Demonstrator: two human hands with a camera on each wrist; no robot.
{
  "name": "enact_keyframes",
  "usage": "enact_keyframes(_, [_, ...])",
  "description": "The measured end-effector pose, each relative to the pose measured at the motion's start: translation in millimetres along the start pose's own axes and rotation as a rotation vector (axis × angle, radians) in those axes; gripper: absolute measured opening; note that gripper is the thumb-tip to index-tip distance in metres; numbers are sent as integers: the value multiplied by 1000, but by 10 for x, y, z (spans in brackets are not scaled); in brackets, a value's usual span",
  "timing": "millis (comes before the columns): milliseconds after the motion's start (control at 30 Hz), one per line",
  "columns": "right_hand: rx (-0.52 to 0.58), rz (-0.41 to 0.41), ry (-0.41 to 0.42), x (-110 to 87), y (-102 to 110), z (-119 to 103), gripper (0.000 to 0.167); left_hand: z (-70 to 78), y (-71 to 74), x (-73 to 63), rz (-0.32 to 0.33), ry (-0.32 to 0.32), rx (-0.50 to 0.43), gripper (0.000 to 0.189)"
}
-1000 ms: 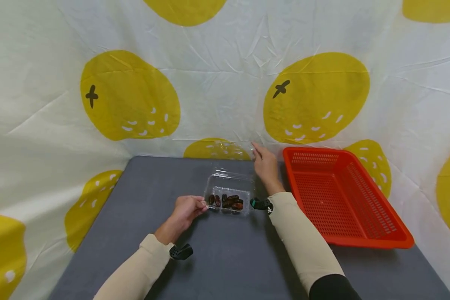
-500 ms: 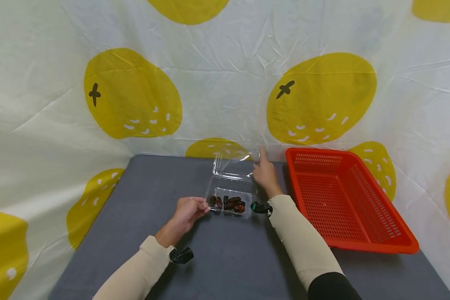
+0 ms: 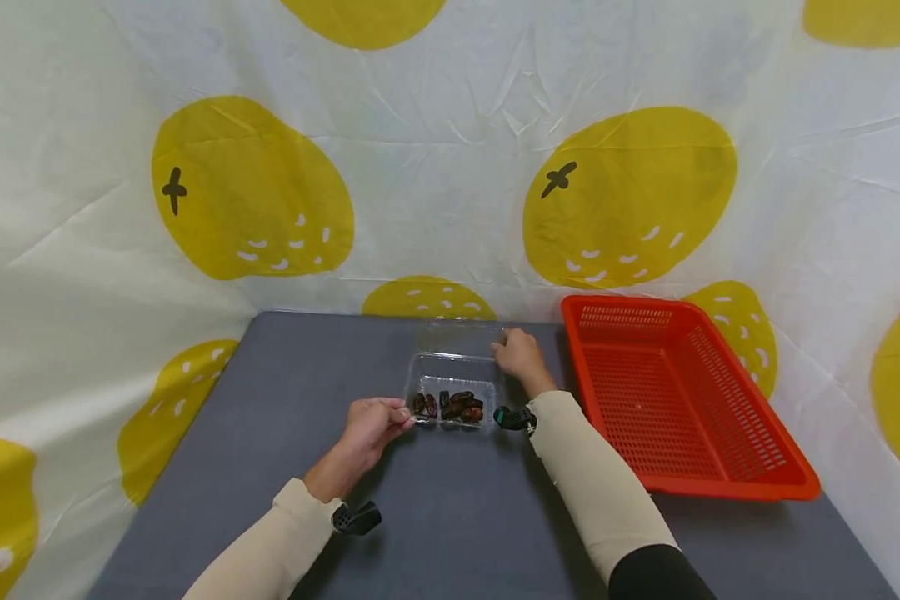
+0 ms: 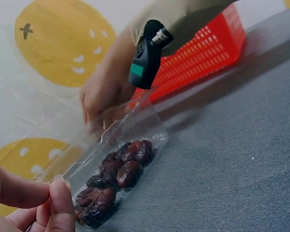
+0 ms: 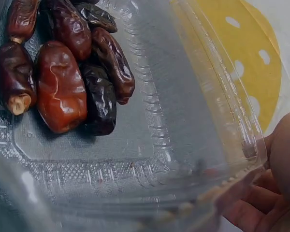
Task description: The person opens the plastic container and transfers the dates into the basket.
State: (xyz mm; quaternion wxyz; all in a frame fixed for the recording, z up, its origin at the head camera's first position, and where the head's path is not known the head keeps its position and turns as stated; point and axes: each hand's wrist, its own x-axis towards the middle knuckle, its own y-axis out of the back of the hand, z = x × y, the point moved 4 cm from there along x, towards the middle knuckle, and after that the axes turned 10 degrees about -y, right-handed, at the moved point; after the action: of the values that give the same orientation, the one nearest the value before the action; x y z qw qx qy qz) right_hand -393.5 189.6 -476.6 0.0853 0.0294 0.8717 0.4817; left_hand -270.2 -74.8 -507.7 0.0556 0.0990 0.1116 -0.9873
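Note:
A clear plastic clamshell box [image 3: 450, 367] sits on the grey table, its lid [image 3: 457, 338] folded back behind it. Several dark brown dates [image 3: 462, 407] lie in the front part of the box; in the right wrist view the dates [image 5: 62, 92] look glossy and wrinkled. My left hand [image 3: 371, 425] pinches the box's near-left corner between thumb and fingers. At the lid's right side, my right hand [image 3: 521, 357] pinches the edge. The right wrist view shows one fingertip through the plastic, with the other fingers [image 5: 246, 212] curled below.
To the right, a red perforated plastic basket [image 3: 663, 400] stands on the grey table [image 3: 330, 358], close beside my right forearm. Behind the table hangs a white cloth [image 3: 435, 192] printed with yellow fruit shapes.
The lid has swung back and down from a raised tilt, and my right hand has come lower with it. My left hand keeps its pinch on the box corner.

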Motion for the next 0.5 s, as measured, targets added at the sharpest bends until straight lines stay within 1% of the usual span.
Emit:
enact_keyframes(33, [-7,-18,-9,-3,-15,6,28,-9,2,-3,0,1,-1,33])
enact_keyframes(100, [-6,-29,-19,-6,-28,0,35,-15,2,-2,1,-2,-9,32])
enact_keyframes(200, [-9,-57,-23,-23,-14,-52,43,16,0,-2,3,-18,-24,31])
enact_keyframes(267, [-25,-73,-19,-56,0,-89,42,29,4,-5,10,-21,-26,29])
enact_keyframes(300, [-31,-76,-13,-78,12,-107,39,31,5,-9,13,-18,-25,29])
enact_keyframes(367, [-46,-67,-10,-125,51,-133,31,26,-6,-11,13,-9,-24,30])
enact_keyframes(400, [-53,-58,-11,-147,71,-138,30,19,-15,-13,13,-2,-23,30])
enact_keyframes(500, [-59,12,10,-203,128,-163,35,-2,-35,-34,8,7,-29,30])
